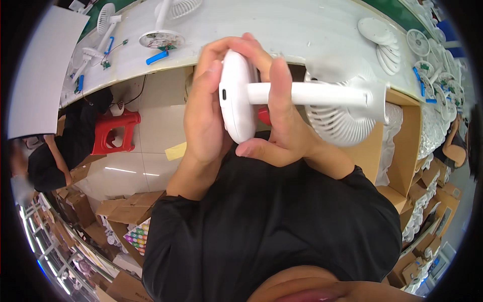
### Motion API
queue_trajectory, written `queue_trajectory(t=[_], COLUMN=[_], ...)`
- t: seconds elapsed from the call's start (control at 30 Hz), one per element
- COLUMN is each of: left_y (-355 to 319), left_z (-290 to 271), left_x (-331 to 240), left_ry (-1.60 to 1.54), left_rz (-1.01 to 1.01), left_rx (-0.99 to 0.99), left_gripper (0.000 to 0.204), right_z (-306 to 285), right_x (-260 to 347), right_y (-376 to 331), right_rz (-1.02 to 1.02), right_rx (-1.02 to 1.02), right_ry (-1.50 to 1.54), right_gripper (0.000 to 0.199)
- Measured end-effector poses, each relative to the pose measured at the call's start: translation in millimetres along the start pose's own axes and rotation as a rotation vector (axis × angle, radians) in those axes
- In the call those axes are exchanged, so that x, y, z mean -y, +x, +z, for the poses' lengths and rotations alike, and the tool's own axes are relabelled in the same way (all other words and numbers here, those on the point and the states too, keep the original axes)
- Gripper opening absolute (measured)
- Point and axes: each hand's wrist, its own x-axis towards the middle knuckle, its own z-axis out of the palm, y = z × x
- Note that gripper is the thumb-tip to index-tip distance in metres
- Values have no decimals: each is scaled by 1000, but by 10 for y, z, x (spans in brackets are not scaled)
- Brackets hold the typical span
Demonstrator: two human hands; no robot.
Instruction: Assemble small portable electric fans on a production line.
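I hold a small white desk fan (314,94) on its side in front of my chest, above the table's near edge. Its round base (236,95) points left, with a dark charging port on the rim. The neck runs right to the round slatted fan head (342,121). My left hand (201,110) is wrapped round the outer face of the base, its fingertips over the far edge. My right hand (284,126) grips the base from the neck side, its fingers spread around the neck. Part of the base is hidden by my fingers.
On the white table (292,25) lie an opened fan base (162,39), a blue battery (157,58) and overlapping white discs (387,53). Several fans lie farther right. A cardboard box (402,146) stands at my right; a red stool (115,132) and a co-worker (60,146) are at left.
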Motion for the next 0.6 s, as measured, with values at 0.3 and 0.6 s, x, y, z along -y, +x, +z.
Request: queue_trajectory(t=[0.3, 0.6], left_y=[-596, -1071], left_z=[-228, -62], left_x=[-105, -128], left_ry=[-116, -72], left_rz=[-33, 434], left_rx=[115, 55], left_gripper=[11, 5], right_z=[326, 251], right_x=[834, 1355], right_y=[-372, -544], right_rz=[379, 327], right_rx=[60, 264], right_ry=[139, 233], right_gripper=[74, 76])
